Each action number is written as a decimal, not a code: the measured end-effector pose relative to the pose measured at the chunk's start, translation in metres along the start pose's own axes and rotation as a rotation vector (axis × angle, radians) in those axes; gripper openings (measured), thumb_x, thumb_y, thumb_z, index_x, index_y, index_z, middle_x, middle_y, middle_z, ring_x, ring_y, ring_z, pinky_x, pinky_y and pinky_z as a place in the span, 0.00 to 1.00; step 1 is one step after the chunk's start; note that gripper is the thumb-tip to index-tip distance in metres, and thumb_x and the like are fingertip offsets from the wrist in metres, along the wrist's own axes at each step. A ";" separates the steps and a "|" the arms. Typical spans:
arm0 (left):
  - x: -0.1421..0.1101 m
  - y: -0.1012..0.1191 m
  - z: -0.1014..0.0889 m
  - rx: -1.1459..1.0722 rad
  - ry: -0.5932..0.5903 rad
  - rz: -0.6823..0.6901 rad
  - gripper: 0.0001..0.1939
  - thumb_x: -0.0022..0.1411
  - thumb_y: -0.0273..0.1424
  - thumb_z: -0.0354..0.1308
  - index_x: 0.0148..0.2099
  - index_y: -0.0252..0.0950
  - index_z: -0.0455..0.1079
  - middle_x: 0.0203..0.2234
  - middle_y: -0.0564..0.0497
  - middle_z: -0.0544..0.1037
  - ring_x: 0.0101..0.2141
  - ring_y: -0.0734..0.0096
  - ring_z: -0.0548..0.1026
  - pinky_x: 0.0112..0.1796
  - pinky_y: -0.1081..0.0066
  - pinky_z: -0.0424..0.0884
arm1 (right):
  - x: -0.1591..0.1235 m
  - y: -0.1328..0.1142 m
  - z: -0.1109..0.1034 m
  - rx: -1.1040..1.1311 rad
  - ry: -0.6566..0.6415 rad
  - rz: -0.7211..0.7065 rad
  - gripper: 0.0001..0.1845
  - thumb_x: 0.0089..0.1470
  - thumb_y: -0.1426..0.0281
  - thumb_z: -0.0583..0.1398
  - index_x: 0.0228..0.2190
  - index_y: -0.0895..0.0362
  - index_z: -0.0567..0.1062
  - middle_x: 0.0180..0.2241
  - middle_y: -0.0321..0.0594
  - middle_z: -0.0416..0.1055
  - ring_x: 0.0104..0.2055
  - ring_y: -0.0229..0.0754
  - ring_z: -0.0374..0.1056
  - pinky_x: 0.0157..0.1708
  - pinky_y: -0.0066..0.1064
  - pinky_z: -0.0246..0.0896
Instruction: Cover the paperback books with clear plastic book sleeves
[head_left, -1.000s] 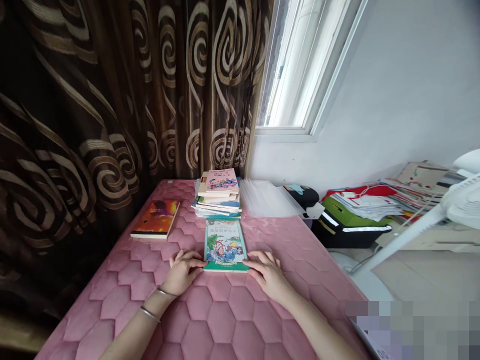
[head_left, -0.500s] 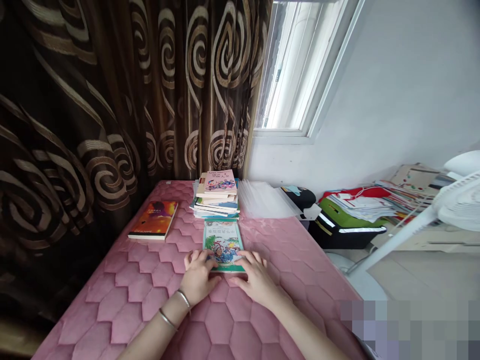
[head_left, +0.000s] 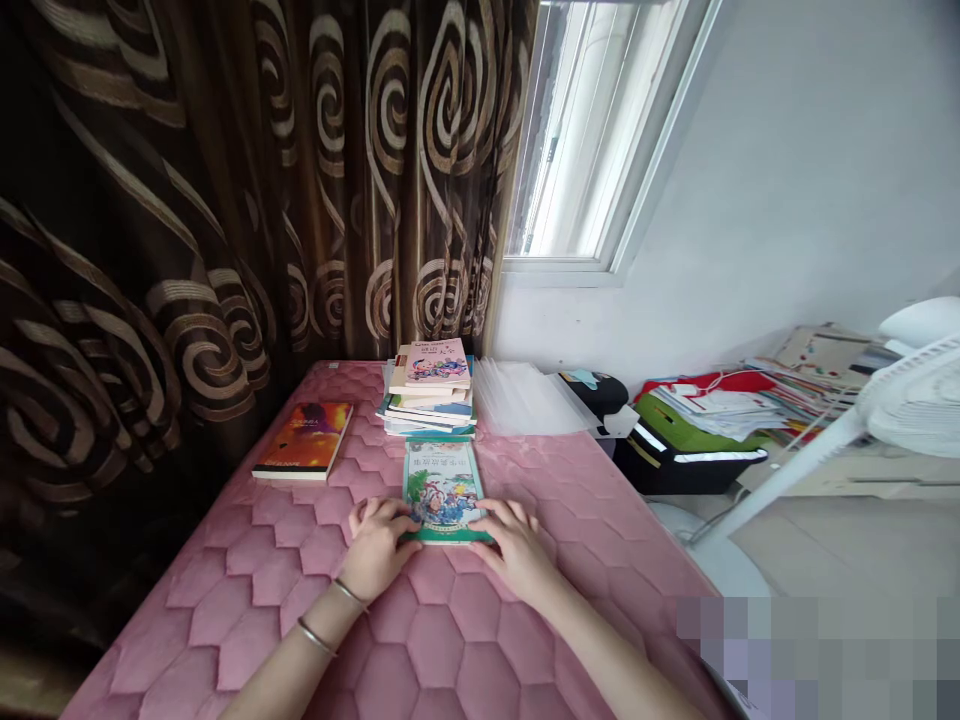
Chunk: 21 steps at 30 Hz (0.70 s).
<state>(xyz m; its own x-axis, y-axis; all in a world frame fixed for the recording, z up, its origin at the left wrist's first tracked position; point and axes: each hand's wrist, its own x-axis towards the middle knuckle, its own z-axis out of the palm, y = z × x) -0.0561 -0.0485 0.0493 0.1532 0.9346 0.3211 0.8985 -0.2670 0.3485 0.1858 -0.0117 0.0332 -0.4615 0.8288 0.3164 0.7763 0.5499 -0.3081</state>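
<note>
A paperback book (head_left: 442, 490) with a green border and a colourful picture cover lies flat, its title upside down to me. My left hand (head_left: 381, 542) grips its near left corner, fingers at the edge and thumb low beside it. At the near right corner, my right hand (head_left: 516, 548) has its fingertips on the cover and its thumb by the front edge. Just beyond this book rises a stack of books (head_left: 427, 405), topped by a pink book (head_left: 437, 361). To the left an orange and purple book (head_left: 304, 440) lies alone.
Pink quilted mattress (head_left: 420, 630) is under everything. Clear plastic sleeves (head_left: 529, 400) lie right of the stack. Past the right edge stand a black and green box (head_left: 690, 450) with papers on it and a white fan (head_left: 817, 480). A patterned curtain (head_left: 360, 180) hangs behind and left.
My hands came inward over the lower part of the green-bordered book, then moved slightly apart again to its near corners. The book stays flat in about the same place; the view shifts slightly.
</note>
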 end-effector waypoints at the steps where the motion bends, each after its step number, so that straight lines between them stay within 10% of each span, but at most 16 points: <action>1: -0.002 -0.006 -0.003 0.007 -0.002 -0.016 0.08 0.56 0.32 0.62 0.39 0.48 0.76 0.44 0.53 0.76 0.48 0.58 0.66 0.50 0.50 0.52 | -0.002 0.006 -0.002 0.006 -0.009 0.007 0.09 0.57 0.64 0.58 0.40 0.44 0.75 0.53 0.38 0.66 0.52 0.50 0.58 0.46 0.43 0.56; 11: -0.010 -0.025 -0.010 0.038 -0.039 0.009 0.12 0.59 0.29 0.58 0.43 0.51 0.75 0.46 0.54 0.75 0.48 0.61 0.65 0.49 0.53 0.54 | -0.008 0.028 -0.005 0.090 -0.098 0.005 0.17 0.59 0.67 0.53 0.47 0.38 0.73 0.55 0.36 0.64 0.55 0.50 0.57 0.50 0.47 0.56; 21: 0.014 0.023 -0.012 0.280 -0.120 0.294 0.18 0.57 0.39 0.62 0.49 0.41 0.70 0.49 0.47 0.73 0.51 0.57 0.66 0.56 0.47 0.51 | 0.030 0.026 -0.014 0.133 -0.133 -0.082 0.13 0.60 0.63 0.53 0.42 0.44 0.75 0.58 0.35 0.61 0.58 0.48 0.57 0.56 0.49 0.50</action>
<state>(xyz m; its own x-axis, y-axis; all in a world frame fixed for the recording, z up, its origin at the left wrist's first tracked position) -0.0375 -0.0442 0.0722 0.4518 0.8532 0.2606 0.8838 -0.4679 -0.0004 0.1976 0.0259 0.0470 -0.5800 0.7824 0.2267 0.6746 0.6174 -0.4046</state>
